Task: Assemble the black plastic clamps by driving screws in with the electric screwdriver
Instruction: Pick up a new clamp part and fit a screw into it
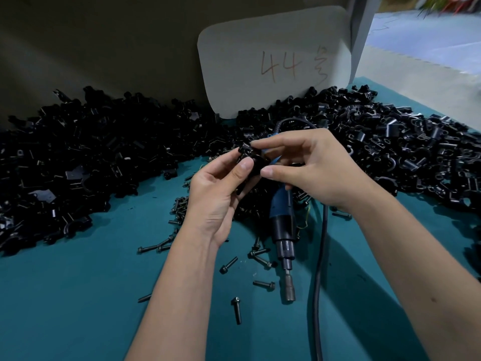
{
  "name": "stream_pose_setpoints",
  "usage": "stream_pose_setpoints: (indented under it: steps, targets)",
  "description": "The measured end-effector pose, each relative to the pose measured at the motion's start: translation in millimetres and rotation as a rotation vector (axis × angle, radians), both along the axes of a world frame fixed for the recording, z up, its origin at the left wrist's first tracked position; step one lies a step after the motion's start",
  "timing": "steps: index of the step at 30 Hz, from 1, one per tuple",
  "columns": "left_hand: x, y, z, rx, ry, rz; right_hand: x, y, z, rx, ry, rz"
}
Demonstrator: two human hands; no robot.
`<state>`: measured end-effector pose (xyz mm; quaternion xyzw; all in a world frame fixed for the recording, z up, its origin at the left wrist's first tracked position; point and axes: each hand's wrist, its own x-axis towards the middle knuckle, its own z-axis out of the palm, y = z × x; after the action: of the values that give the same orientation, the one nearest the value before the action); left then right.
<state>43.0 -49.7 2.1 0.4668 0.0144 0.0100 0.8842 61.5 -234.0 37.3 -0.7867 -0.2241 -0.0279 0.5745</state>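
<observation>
Both hands meet mid-air: my left hand pinches the black clamp, my right hand fingertips grip its top. Electric screwdriver lies on the tabletop just below my right hand, bit toward me

Your view is dim and cool-toned, with daylight coming in from the upper right, where the floor washes out pale. Your forearms cast soft shadows on the teal worktop. The heap of black clamps shows only small glints. The wide lens bends the edges, and the top right corner is smeared with blur
</observation>
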Motion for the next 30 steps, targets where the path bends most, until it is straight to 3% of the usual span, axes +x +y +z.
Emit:
stream_pose_setpoints:
  steps: [6,11,16,20,25,30]
  targets:
    - [-1.9,6.0,2.4,-0.045,0.009,-0.065,-1.2,5.9,3.6,-0.099,-0.088,-0.023]
    - [1.4,12.8,5.1,-0.149,0.067,0.14,-12.0,17.8,11.9,-0.317,-0.22,-0.184]
    - [5.8,29.6,5.9,-0.251,0.071,0.29,-31.8,52.4,18.3,-0.746,-0.109,0.39]
    - [4.2,28.2,6.6,-0.234,0.067,0.27,-40.9,74.9,-0.3,-0.89,-0.069,0.506]
    - [2.0,22.7,7.6,-0.202,0.084,0.218,-34.6,63.2,3.9,-0.709,-0.009,0.528]
    - [-0.8,15.3,5.6,-0.133,0.018,0.088,-16.6,24.4,18.1,0.065,0.042,0.23]
